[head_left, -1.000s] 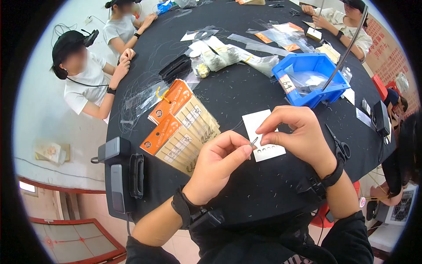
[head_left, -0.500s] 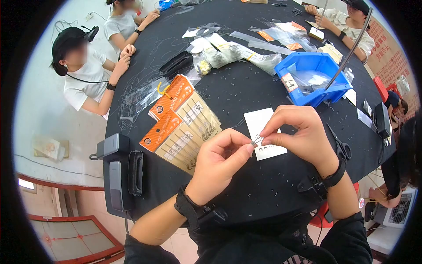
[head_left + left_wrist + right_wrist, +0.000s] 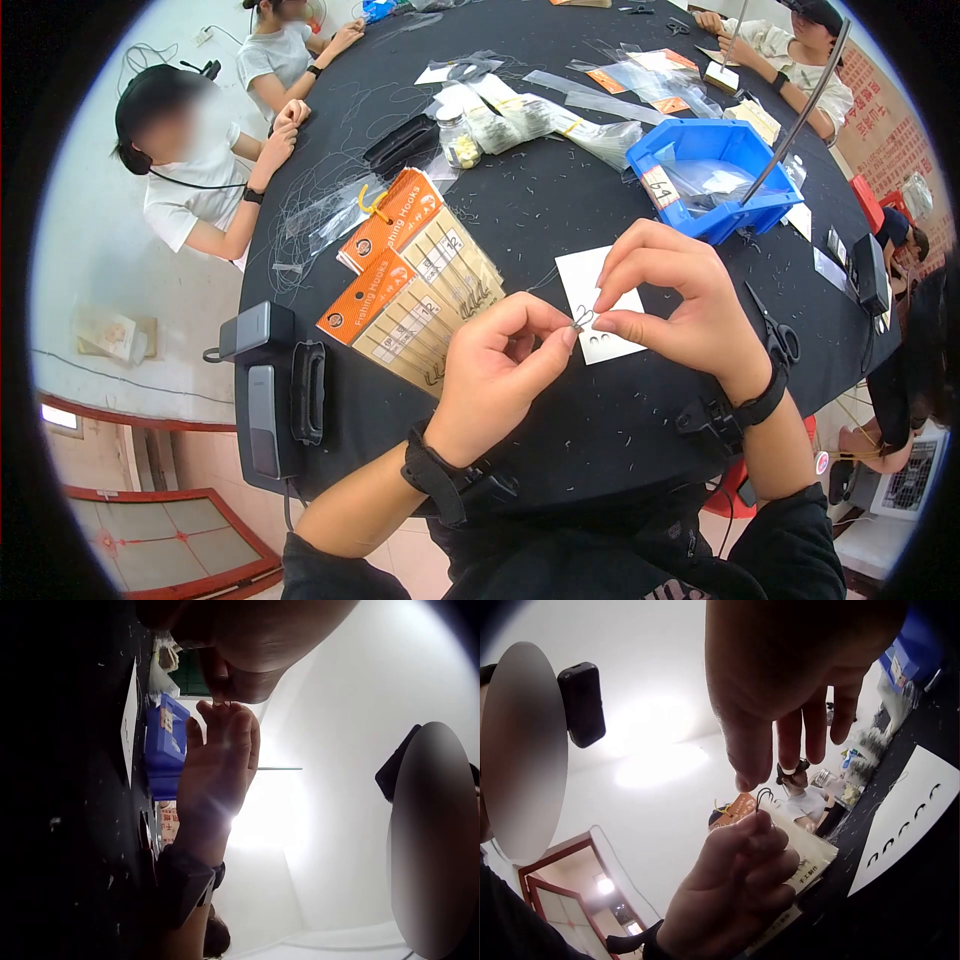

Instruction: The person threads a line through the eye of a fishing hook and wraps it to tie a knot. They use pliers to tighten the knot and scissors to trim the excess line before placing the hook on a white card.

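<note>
Near frame centre, the left hand (image 3: 500,352) pinches dark hooks (image 3: 760,798), bends uppermost, apparently to expose them to the right hand (image 3: 678,300), whose grip is spread.

The head view looks down from above at the bench (image 3: 600,430), left hand (image 3: 505,370) and right hand (image 3: 680,300). Each wrist view is close and tipped, facing the other hand. All three see the white card (image 3: 585,270).
</note>
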Action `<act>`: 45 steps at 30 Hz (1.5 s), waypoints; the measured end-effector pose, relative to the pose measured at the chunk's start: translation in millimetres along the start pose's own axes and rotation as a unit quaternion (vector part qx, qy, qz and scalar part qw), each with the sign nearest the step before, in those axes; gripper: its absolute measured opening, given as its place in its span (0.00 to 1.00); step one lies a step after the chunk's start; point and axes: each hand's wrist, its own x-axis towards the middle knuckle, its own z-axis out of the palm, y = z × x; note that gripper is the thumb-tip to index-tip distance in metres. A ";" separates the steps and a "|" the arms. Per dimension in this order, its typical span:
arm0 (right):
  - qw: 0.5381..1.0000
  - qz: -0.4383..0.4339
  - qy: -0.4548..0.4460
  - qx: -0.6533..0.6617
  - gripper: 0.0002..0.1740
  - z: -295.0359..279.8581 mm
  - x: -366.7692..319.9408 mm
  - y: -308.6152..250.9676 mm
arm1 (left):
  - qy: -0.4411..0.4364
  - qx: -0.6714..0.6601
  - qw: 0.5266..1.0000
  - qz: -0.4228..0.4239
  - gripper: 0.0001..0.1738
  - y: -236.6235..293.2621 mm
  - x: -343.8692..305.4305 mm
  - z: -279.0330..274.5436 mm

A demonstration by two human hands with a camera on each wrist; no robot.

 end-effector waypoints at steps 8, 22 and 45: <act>1.000 0.004 -0.022 0.009 0.08 0.3 0.2 0.5 | -0.016 0.034 0.999 -0.006 0.04 4.4 -0.8 -0.9; 0.999 0.011 -0.053 0.004 0.07 1.7 -1.4 2.8 | 0.009 0.064 0.998 0.012 0.04 -1.0 0.8 1.9; 0.999 -0.003 -0.054 0.006 0.07 3.4 -3.7 1.9 | -0.014 0.106 0.994 -0.013 0.05 -3.6 -0.7 4.2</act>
